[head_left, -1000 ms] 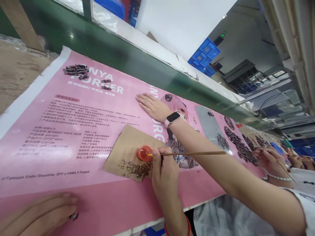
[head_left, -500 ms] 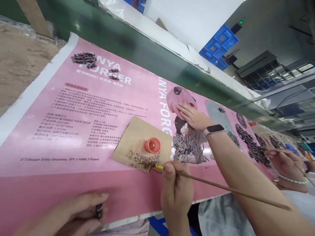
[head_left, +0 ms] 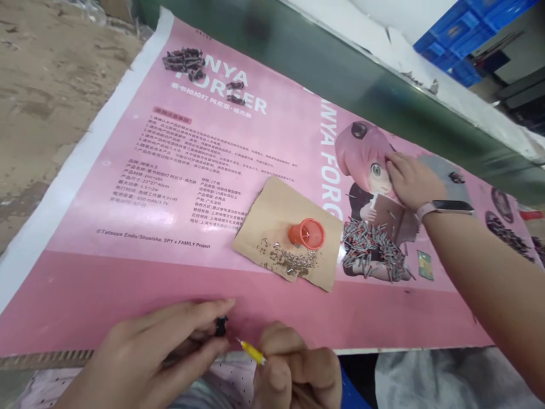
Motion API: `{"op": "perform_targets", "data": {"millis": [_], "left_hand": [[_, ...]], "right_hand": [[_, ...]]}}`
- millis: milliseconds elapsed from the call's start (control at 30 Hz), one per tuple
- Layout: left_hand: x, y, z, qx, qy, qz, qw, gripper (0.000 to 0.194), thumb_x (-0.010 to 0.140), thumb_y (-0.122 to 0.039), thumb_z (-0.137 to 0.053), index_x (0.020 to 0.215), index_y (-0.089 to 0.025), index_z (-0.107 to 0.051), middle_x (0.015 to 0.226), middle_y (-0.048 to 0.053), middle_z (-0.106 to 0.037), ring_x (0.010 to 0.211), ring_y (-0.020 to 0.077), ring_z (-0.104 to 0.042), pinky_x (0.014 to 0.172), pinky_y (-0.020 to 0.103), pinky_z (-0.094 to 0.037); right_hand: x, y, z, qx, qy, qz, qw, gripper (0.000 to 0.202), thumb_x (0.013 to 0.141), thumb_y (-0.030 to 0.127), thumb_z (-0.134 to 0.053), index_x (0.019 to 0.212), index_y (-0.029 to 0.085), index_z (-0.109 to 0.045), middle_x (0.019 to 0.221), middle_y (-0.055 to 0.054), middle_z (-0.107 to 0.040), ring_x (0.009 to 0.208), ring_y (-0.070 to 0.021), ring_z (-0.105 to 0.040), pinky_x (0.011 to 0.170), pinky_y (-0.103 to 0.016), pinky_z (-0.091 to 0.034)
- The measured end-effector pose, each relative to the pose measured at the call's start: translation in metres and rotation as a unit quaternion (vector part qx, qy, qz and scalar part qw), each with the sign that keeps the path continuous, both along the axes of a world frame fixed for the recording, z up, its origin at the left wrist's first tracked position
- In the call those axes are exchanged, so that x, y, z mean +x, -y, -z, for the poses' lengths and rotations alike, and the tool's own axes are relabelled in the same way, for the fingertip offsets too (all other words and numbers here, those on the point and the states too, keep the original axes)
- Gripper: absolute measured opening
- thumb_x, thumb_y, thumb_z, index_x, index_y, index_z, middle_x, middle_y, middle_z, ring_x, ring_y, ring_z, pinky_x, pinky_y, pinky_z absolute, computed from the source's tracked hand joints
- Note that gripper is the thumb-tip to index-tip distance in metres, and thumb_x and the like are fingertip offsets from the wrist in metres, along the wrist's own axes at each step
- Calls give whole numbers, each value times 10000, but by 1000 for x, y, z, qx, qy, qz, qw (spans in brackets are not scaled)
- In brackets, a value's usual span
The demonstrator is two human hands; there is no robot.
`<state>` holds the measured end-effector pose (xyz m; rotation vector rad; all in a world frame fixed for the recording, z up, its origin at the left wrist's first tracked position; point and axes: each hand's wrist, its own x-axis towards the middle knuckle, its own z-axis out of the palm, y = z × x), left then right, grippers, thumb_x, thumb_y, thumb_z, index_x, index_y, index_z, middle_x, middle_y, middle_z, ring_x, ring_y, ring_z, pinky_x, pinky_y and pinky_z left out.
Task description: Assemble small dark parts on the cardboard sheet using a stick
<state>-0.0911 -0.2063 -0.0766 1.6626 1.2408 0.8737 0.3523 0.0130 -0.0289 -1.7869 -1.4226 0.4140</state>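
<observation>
Part: small black piece [head_left: 220, 325], pinched at your left fingertips just above the near edge of the pink printed poster [head_left: 140, 284].
Left hand [head_left: 153, 358]: your fingers close around that black piece.
Tool: thin stick with a yellow tip [head_left: 252, 352], its point just beside the piece.
Right hand [head_left: 298, 372]: closed on the stick.
Card: brown cardboard scrap [head_left: 276, 204], carrying 1 orange plastic cap [head_left: 307, 233] and tiny metal bits [head_left: 289, 262].
Co-worker: hand [head_left: 411, 180] flat on the poster, beyond the card.

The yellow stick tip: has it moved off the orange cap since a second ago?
Yes. The yellow tip has left the orange cap, coming back toward the table's near edge.
</observation>
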Motion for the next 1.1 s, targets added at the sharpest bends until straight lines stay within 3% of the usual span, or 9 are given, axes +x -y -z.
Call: {"op": "perform_targets", "data": {"millis": [100, 200, 333, 500, 600, 700, 800, 933, 1100], "left_hand": [[0, 2, 2, -8, -2, -8, 1000, 261, 1150, -736, -575, 1366, -663, -702, 1046, -238, -892, 805, 39, -882, 851, -7, -602], [-1, 3, 2, -8, -20, -2, 1000, 269, 1165, -716, -561, 1395, -651, -682, 1121, -234, -896, 907, 49, -897, 925, 9, -599], [-2, 0, -1, -17, -27, 22, 999, 279, 1187, -695, -528, 1441, -651, -637, 1145, -238, -885, 913, 28, -886, 916, -26, -568], [-5, 2, -2, 7, -34, 36, 999, 273, 1197, -672, -534, 1426, -588, -657, 1155, -227, -891, 924, 17, -880, 944, -35, -546], [-5, 4, -2, -3, -31, 32, 999, 271, 1198, -673, -524, 1422, -595, -657, 1158, -223, -889, 945, 31, -883, 959, -16, -564], [-4, 2, -3, -14, -24, 31, 999, 270, 1199, -681, -509, 1416, -601, -649, 1150, -218, -885, 957, 40, -882, 965, -3, -575], [-2, 0, -4, -26, -30, 32, 999, 273, 1191, -678, -539, 1406, -583, -679, 1057, -197, -885, 812, 34, -864, 869, -1, -599], [1, 5, -7, -36, -111, -32, 993, 406, 1115, -704, -624, 1284, -414, -853, 841, -68, -884, 698, 154, -871, 653, 112, -674], [2, 12, -8, -38, -140, -47, 988, 435, 1066, -715, -659, 1249, -391, -885, 769, -41, -867, 763, 212, -900, 658, 169, -703]], "right_hand": [[2, 26, 6, 30, -11, 43, 999, 348, 1059, -27, -608, 810, 158, -767, 995, 20, -823, 1013, -128, -820, 778, -170, -637], [-3, 50, 5, 40, -26, 57, 997, 441, 1171, 279, -526, 837, 148, -783, 1187, 15, -851, 983, -178, -816, 732, -234, -585], [-33, 74, -9, 62, -58, 36, 996, 275, 1151, 465, -674, 1060, 237, -797, 1213, -35, -827, 952, -176, -783, 781, -303, -676], [-142, 135, 3, 67, -89, -29, 993, 386, 1144, 566, -661, 894, 285, -748, 796, -24, -765, 646, -130, -647, 532, -312, -585], [-230, 185, 28, 64, -92, -64, 992, 358, 1082, 569, -760, 860, 295, -699, 746, 2, -732, 589, -131, -607, 479, -336, -527], [-285, 223, 47, 72, -96, -78, 990, 351, 1042, 498, -818, 828, 286, -638, 708, 23, -695, 560, -128, -587, 467, -323, -496], [-300, 240, 56, 119, -100, -50, 987, 355, 1087, 366, -753, 814, 276, -545, 642, 65, -604, 495, -95, -500, 424, -278, -400], [-296, 245, 56, 212, -88, 15, 973, 380, 1180, 196, -554, 839, 264, -403, 600, 131, -433, 435, -39, -313, 371, -235, -229], [-298, 238, 48, 203, -113, -16, 973, 363, 1201, 238, -553, 860, 263, -430, 608, 129, -471, 440, -42, -364, 407, -210, -350]]}}
